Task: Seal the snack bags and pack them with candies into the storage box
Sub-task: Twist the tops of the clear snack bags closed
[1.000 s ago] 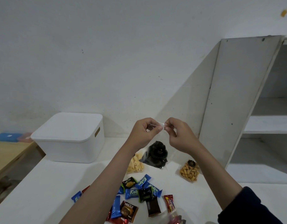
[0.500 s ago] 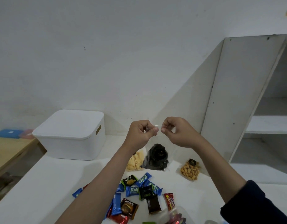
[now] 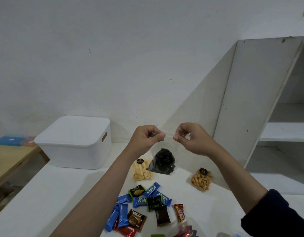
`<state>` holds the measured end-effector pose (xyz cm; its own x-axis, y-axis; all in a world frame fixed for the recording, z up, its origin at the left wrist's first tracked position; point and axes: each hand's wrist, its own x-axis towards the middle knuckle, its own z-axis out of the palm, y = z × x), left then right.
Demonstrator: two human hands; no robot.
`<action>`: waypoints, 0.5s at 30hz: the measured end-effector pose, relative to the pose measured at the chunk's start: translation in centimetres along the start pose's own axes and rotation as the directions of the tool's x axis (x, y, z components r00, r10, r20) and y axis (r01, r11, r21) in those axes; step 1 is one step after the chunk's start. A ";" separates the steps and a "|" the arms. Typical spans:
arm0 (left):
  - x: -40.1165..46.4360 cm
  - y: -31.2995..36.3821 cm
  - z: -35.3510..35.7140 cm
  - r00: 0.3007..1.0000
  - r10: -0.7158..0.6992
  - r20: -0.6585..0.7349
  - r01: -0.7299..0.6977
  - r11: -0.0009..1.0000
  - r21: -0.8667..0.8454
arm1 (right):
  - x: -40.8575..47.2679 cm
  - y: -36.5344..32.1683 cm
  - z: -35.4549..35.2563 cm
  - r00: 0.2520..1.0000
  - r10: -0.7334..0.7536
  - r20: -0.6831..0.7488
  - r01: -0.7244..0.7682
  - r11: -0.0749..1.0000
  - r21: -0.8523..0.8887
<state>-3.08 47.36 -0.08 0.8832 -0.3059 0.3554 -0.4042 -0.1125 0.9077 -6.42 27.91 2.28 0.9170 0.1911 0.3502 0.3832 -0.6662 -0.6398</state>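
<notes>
Hands: left hand [image 3: 145,140] and right hand [image 3: 193,139], both raised above the white table [image 3: 45,194], each pinching one end of the top strip of a clear snack bag [image 3: 163,162]; thumbs and forefingers closed on the seal, a short stretch of strip showing between them. From my remote seat I cannot tell whether that strip is pressed shut.

Held bag: transparent, dark round snacks in its lower part, a black sticker on the front; it hangs below the hands, its bottom close to the table, and I cannot tell whether it touches.

Yellow snack bag [image 3: 141,170]: lies on the table just left of the held bag, partly behind it.

Orange snack bag [image 3: 201,179]: lies on the table to the right, apart from the others.

Candies [image 3: 144,206]: loose heap of blue, black and red wrappers on the table nearer me than the bags.

Storage box [image 3: 74,142]: white, lid on, at the table's far left by the wall, well apart from the bags.

Shelf unit [image 3: 260,100]: white, at right
</notes>
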 end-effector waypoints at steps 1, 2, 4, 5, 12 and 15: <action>0.0 0.1 0.0 1.000 0.000 0.008 0.000 1.000 -0.004 | 0.0 0.0 0.1 1.000 0.005 0.010 -0.005 1.000 -0.022; 0.0 0.2 0.1 1.000 0.001 0.014 -0.001 1.000 -0.008 | -0.1 0.0 0.2 1.000 0.012 0.014 -0.011 0.999 -0.044; 0.0 0.4 0.1 1.000 0.000 0.027 0.000 1.000 -0.017 | -0.2 0.0 0.5 1.000 0.014 0.001 -0.014 0.996 -0.088; 0.0 0.5 0.0 0.999 -0.004 0.038 0.005 1.000 -0.020 | -0.3 0.0 0.6 1.000 0.006 -0.012 -0.007 0.994 -0.108; -0.1 0.9 -0.2 0.996 -0.034 0.081 0.033 0.999 0.010 | -0.5 0.1 0.6 1.000 0.003 -0.021 -0.001 0.995 0.102; -0.2 0.9 -0.5 0.999 -0.015 0.037 0.014 0.999 0.040 | -0.7 0.2 0.3 0.998 0.047 -0.036 -0.033 0.948 0.318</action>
<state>-3.50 47.77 0.78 0.8798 -0.3390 0.3332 -0.4013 -0.1542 0.9029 -6.94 27.89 1.67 0.9294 0.1336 0.3440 0.3679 -0.4088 -0.8351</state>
